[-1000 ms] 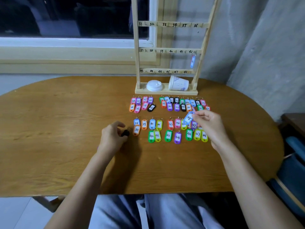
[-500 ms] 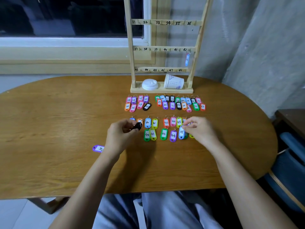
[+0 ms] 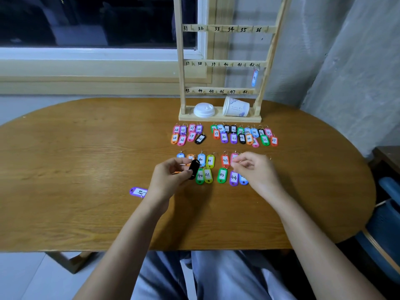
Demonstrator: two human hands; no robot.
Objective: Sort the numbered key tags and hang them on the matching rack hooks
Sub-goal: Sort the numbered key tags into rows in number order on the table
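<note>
The black key tag [image 3: 194, 168] is being pinched in the left hand [image 3: 171, 180], over the near tag row [image 3: 207, 175]. At 3 o'clock the right hand [image 3: 257, 172] is curling over that row, possibly gripping something; I cannot tell. The rack [image 3: 223, 63] is standing at 12 o'clock.

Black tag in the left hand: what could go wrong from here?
The black tag, pinched by the left hand, shows no number, so it may be missorted.
The right hand covers closely packed tags and could knock them out of order.
The purple tag lies apart, easily forgotten.
</note>
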